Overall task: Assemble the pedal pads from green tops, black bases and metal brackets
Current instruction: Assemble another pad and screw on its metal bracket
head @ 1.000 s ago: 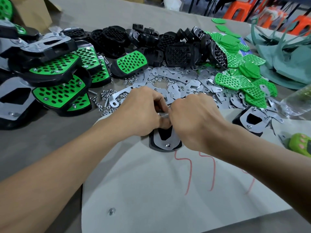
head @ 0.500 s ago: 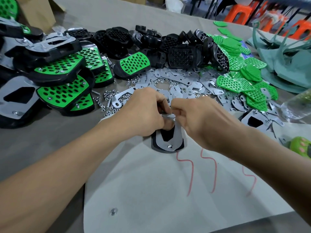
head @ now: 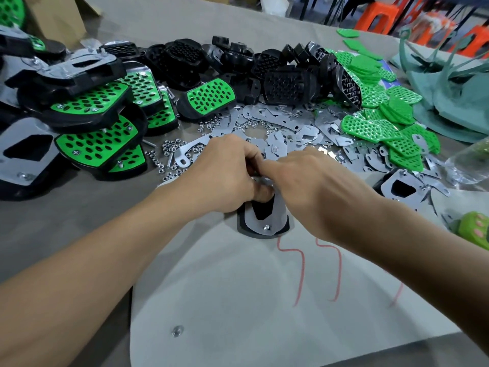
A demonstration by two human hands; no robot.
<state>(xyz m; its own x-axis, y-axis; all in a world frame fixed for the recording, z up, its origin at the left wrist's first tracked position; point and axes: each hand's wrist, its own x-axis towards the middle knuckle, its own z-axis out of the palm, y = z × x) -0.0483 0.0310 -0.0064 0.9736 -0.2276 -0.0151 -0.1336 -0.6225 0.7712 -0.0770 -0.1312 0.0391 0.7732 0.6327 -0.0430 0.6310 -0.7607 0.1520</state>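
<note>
A pedal pad (head: 264, 223) lies face down at the table's middle, its metal bracket screwed onto the black base. My left hand (head: 225, 173) grips its far end, thumb pressed on the bracket. My right hand (head: 309, 181) meets it from the right, fingers pinching something small at the same spot; what they pinch is hidden. Loose metal brackets (head: 285, 128) lie just behind my hands, green tops (head: 375, 123) to the right, black bases (head: 285, 83) at the back. Finished green pads (head: 98, 144) are stacked at the left.
Small nuts (head: 169, 152) are scattered left of my hands. A second face-down pad (head: 402, 186) sits at the right, near a clear plastic bottle (head: 468, 165). A pale sheet (head: 264, 300) with red marks covers the near table. Orange stools (head: 381, 17) stand beyond the far edge.
My right hand has shifted slightly left over the pad's far end, its fingers now overlapping my left hand's. The pad stays in place.
</note>
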